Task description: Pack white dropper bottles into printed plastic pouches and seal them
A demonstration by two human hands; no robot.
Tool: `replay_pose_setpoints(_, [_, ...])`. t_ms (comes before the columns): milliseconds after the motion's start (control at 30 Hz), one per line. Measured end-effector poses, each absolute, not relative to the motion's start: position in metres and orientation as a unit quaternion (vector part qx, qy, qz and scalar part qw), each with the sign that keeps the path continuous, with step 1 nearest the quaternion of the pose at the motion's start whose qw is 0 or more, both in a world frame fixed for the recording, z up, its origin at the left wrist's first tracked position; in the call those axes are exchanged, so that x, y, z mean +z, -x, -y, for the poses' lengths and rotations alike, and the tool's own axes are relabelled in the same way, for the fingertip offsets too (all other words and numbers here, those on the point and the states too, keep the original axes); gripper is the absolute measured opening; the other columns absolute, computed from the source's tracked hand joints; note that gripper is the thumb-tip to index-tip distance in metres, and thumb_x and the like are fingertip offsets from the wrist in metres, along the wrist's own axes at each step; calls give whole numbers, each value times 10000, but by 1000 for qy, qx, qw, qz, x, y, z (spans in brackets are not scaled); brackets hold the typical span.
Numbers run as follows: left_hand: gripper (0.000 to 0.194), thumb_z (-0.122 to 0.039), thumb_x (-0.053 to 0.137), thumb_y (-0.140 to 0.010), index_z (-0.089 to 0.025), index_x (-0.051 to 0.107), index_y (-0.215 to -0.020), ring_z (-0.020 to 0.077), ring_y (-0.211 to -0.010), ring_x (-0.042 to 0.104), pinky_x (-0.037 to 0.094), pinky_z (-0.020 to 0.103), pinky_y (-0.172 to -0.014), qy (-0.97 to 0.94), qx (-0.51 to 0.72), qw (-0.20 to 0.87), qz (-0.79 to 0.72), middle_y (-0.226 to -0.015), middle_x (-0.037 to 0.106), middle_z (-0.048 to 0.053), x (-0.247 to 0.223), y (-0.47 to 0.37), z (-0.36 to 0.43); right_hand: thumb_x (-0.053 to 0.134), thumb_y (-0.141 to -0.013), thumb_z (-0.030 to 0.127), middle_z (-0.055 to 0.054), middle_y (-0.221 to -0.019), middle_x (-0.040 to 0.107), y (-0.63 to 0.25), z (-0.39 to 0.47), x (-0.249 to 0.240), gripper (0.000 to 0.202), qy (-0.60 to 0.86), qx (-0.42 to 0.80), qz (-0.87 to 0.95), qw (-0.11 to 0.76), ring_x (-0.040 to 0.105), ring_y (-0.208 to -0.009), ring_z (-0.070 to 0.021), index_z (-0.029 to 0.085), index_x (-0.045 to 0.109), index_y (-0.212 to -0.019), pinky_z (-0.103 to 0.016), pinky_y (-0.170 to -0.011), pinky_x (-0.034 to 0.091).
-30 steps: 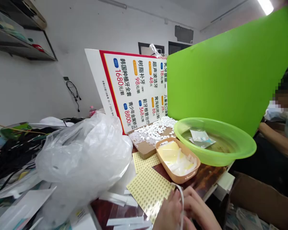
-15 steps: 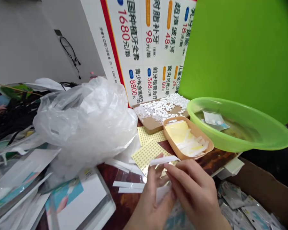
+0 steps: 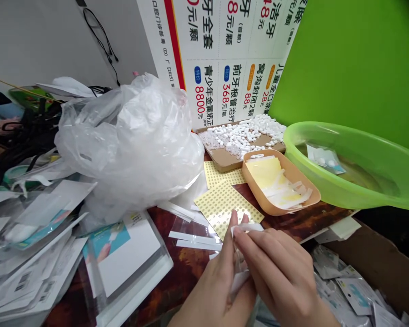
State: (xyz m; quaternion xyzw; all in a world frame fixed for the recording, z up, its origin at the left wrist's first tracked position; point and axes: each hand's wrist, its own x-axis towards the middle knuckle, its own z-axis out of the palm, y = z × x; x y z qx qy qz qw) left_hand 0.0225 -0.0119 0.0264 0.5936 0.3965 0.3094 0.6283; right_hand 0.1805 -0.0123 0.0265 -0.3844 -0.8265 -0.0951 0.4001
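Observation:
At the lower middle, my left hand (image 3: 218,281) is closed round a small clear plastic packet (image 3: 239,278) with something white in it, mostly covered by the fingers. My right hand (image 3: 282,268) pinches the packet's top edge, where a white strip (image 3: 250,227) bends over. The two hands touch each other. Just beyond the fingertips lies a yellow sheet of small round dot stickers (image 3: 230,204). Clear flat bags with white strips (image 3: 196,238) lie on the dark table left of my left hand.
An orange tray (image 3: 281,206) holds yellow sheets and peeled strips. Behind it, a cardboard tray (image 3: 225,161) carries many small white pieces. A green basin (image 3: 354,197) stands right, a big plastic bag (image 3: 132,150) left. Packaged cards (image 3: 129,254) lie front left; a box (image 3: 378,245) of packets sits lower right.
The view has tipped down and shifted left. The white strip, straight and standing out before, is now bent over under my right fingers, and my hands are closer together.

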Motion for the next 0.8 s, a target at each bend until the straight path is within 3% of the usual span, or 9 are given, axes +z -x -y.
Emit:
replay_pose_setpoints(100, [703,-202,604,-890,-331,307,-1513,275,-1405,415,306,431,-1169,-559,334,656,-381,-1477,527,38,31,-28,12,496,-914,66,-147,-854,703,-182,13,30,249,399,-124,823,385,615,-749,-213,15,620,-1123,-331,-596,457])
replay_pose_setpoints(200, [618,-234,617,-884,-297,426,-1467,291,-1423,382,255,440,-1190,-546,350,635,-420,-1489,512,47,29,-32,12,470,-925,68,-84,-699,652,-181,11,36,202,429,-174,824,327,567,-629,-180,41,648,-1016,-316,-543,414])
replay_pose_setpoints(300, [611,-237,576,-910,-273,385,-1489,281,-1474,271,179,444,-1215,-586,318,600,-442,-1559,407,37,24,-34,8,468,-921,59,-65,-668,615,-180,9,36,183,435,-186,828,301,540,-604,-173,62,649,-949,-308,-525,401])
replay_pose_setpoints(400, [626,-227,550,-924,-303,333,-1506,282,-1479,256,194,457,-1211,-605,301,600,-428,-1575,377,17,20,-34,5,483,-913,60,-54,-682,585,-179,6,28,150,433,-158,829,317,526,-614,-170,97,628,-929,-299,-533,421])
replay_pose_setpoints(467, [622,-242,586,-906,-331,376,-1485,303,-1464,292,218,478,-1202,-593,312,610,-423,-1565,397,12,19,-32,6,490,-915,82,-24,-688,543,-178,2,20,130,445,-71,809,376,510,-599,-146,146,603,-901,-266,-510,420])
replay_pose_setpoints(567, [570,-278,630,-888,-381,472,-1425,313,-1426,368,224,510,-1194,-539,334,644,-427,-1535,452,10,17,-29,10,511,-925,155,21,-670,525,-182,-10,13,116,456,207,662,558,508,-525,-104,201,545,-824,-221,-460,426])
replay_pose_setpoints(633, [547,-299,630,-894,-415,484,-1408,309,-1404,404,279,523,-1166,-488,358,687,-402,-1525,467,16,13,-25,13,482,-950,195,50,-624,535,-193,-21,16,116,437,311,531,656,516,-466,-97,218,514,-841,-220,-448,460])
replay_pose_setpoints(700, [541,-313,643,-889,-437,488,-1393,312,-1371,451,393,505,-1095,-429,404,719,-368,-1504,494,31,10,-21,15,432,-971,198,71,-618,538,-211,-32,23,105,424,292,463,722,535,-462,-91,231,494,-893,-220,-475,505])
replay_pose_setpoints(800, [479,-335,693,-850,-388,557,-1306,303,-1265,558,511,405,-964,-342,475,708,-394,-1369,612,62,6,-15,15,508,-931,195,70,-696,549,-243,-48,33,57,414,207,409,786,595,-593,-84,234,497,-890,-227,-611,559])
